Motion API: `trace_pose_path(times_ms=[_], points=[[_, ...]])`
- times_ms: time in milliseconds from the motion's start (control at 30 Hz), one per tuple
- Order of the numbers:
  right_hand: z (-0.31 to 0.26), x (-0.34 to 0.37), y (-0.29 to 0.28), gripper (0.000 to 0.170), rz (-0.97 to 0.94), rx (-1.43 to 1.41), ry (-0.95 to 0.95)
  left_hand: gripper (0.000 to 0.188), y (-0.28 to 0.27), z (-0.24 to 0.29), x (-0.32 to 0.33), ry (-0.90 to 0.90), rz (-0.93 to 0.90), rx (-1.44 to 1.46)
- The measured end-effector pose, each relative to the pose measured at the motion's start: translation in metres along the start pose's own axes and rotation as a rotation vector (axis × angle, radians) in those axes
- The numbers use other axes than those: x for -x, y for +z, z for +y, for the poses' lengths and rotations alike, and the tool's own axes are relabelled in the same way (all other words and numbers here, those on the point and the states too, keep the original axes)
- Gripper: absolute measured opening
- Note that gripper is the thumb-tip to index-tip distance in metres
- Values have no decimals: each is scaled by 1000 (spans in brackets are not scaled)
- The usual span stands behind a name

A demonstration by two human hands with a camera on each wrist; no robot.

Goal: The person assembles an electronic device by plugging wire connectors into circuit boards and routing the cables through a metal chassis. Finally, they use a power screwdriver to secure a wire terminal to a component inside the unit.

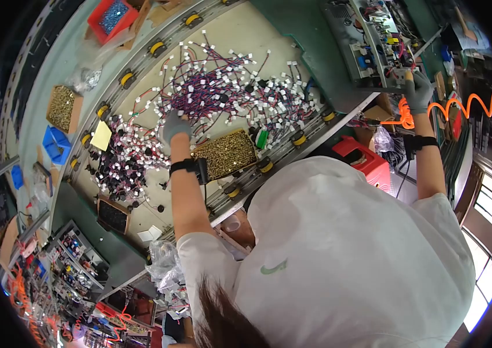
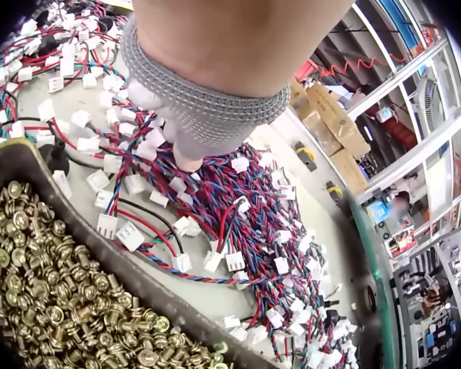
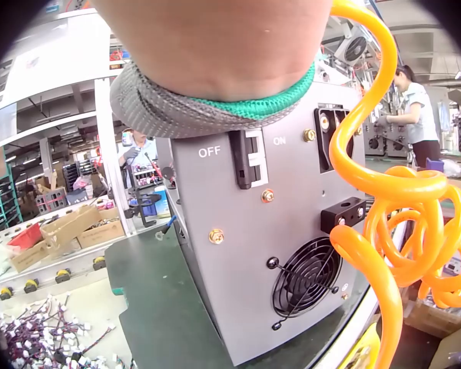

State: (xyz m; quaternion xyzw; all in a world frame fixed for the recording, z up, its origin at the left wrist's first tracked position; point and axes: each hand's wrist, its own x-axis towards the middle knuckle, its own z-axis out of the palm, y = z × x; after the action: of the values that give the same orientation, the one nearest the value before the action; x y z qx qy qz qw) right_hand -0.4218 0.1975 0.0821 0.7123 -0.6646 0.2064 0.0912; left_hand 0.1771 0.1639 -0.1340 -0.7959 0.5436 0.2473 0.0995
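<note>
My left hand (image 1: 176,124), in a grey glove with a bare fingertip, reaches down into a pile of red, blue and black wire harnesses (image 1: 199,98) with white connectors. In the left wrist view its fingers meet the purple-looking wires (image 2: 230,207); whether they pinch one I cannot tell. Just beside that wrist is a box of brass-coloured screws (image 1: 226,153). On the far right, my gloved right hand (image 1: 418,93) lies at the edge of an open electrical unit (image 1: 367,43). The right wrist view shows its grey panel (image 3: 246,277) below the glove, with the fingers hidden.
An orange coiled hose (image 3: 407,223) hangs next to the unit. Black-ended harnesses (image 1: 121,165) lie left of the pile. Roller rails (image 1: 156,47) border the bench. Beyond stand another screw box (image 1: 63,109), a blue bin (image 1: 56,144) and a red bin (image 1: 110,20).
</note>
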Motion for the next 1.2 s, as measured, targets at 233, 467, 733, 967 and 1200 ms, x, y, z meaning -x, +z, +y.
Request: trace_pose_path(times_ms=[233,467,733,967,1200], points=[[-2,-4,-3,27,-2,40,35,22,-57,-24,50,-190,495,636],[-1,-4,-2,30,16,60,49,27,23,64,85,398,-132,828],[-1,-5,-3,30,30,67,49,29,60,160,108,666,-397,-81],[6,-3,-1,32,83,73,23,31,77,134,97,542,-259,-346],[21,0,7,32,153,93,-76,28,99,106,71,66,-34,582]])
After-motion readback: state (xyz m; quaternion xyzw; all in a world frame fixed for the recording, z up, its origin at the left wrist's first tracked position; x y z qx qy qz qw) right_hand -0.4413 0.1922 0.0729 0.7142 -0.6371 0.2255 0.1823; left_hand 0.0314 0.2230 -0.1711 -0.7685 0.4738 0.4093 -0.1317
